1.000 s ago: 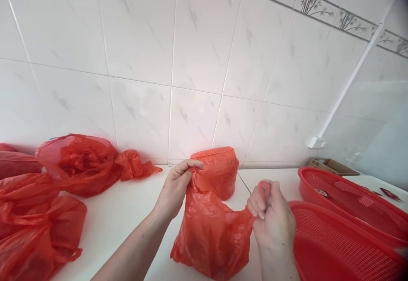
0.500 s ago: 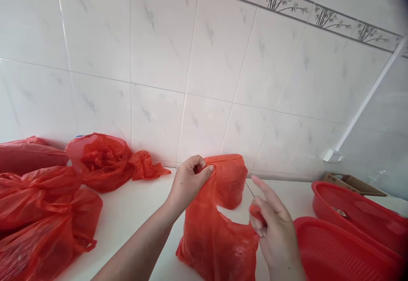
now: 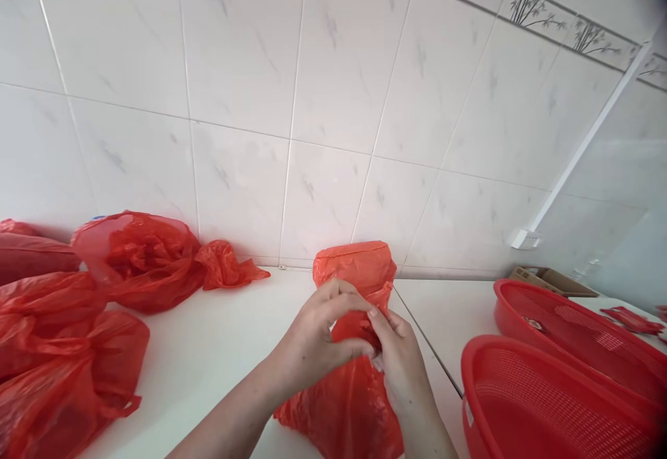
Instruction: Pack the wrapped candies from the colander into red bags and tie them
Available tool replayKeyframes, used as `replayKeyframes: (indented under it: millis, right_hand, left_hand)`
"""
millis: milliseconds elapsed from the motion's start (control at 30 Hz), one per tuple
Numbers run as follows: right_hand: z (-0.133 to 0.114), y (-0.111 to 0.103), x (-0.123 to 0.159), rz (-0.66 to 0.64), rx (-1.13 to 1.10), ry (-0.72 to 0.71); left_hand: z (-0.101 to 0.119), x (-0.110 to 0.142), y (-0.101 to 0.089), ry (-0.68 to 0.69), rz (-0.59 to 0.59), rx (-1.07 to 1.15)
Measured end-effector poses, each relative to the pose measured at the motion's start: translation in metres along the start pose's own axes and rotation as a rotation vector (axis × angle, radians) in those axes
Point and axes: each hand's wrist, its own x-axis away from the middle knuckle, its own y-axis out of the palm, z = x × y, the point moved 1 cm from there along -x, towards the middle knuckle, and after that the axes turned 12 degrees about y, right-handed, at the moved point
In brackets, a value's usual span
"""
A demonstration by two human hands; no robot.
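Red plastic bag (image 3: 344, 403), filled, standing on white worktop (image 3: 219, 348) near the tiled wall. Left hand (image 3: 317, 348) and right hand (image 3: 399, 362) meet above it, both pinching its gathered handles. Further red bags (image 3: 135, 261) lie left; two red baskets (image 3: 552, 403) sit right.

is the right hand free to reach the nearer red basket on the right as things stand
Probably not at once: the right hand is pinched on the red bag together with the left hand. The nearer basket lies close beside it, with nothing between.
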Motion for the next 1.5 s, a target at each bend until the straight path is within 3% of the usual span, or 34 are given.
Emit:
replayKeyframes:
  millis: [67,167,367,433,600,700,767,833,933,1100,1167,1267,1367,1433,1500]
  right_hand:
    - [0.001,-0.002,-0.001,-0.008,0.002,0.009]
    - [0.002,-0.007,-0.003,-0.058,0.058,-0.028]
    - [0.002,-0.027,-0.009,-0.334,0.055,-0.042]
    - [0.003,-0.033,-0.010,-0.351,0.065,-0.052]
    - [0.003,-0.035,-0.013,-0.209,0.390,-0.112]
    - [0.004,-0.031,-0.019,-0.010,0.547,-0.197]
    - [0.004,-0.030,-0.023,0.086,0.619,-0.237]
    - [0.004,-0.030,-0.025,0.091,0.599,-0.227]
    - [0.003,-0.033,-0.023,-0.013,0.429,-0.120]
    - [-0.001,-0.035,-0.012,-0.346,0.109,0.006]
    - [0.000,-0.036,-0.013,-0.393,0.013,0.029]
    - [0.007,-0.040,-0.027,-0.255,0.039,-0.012]
    - [0.027,-0.056,-0.056,0.074,0.183,-0.106]
    - [0.045,-0.071,-0.077,0.258,0.205,-0.125]
    - [0.064,-0.084,-0.093,0.316,0.183,-0.111]
  left_hand:
    - [-0.006,0.003,0.003,-0.016,-0.049,-0.010]
    - [-0.015,0.005,0.004,-0.085,0.006,-0.036]
    - [-0.026,0.007,0.005,-0.289,0.096,0.096]
    - [-0.028,0.008,0.008,-0.347,0.084,0.166]
    - [-0.028,0.008,0.014,-0.432,0.103,0.208]
    - [-0.025,0.006,0.012,-0.450,0.116,0.187]
    - [-0.023,0.006,0.010,-0.450,0.098,0.172]
    - [-0.021,0.008,0.008,-0.445,0.062,0.154]
    - [-0.020,0.012,0.006,-0.440,0.009,0.113]
    - [-0.019,0.021,0.004,-0.399,-0.008,0.028]
    - [-0.018,0.023,0.002,-0.364,-0.020,-0.015]
    - [-0.016,0.030,-0.004,-0.309,-0.089,-0.141]
    - [-0.011,0.046,-0.015,-0.300,-0.209,-0.275]
    - [-0.006,0.061,-0.024,-0.341,-0.300,-0.306]
    - [-0.001,0.078,-0.033,-0.421,-0.379,-0.278]
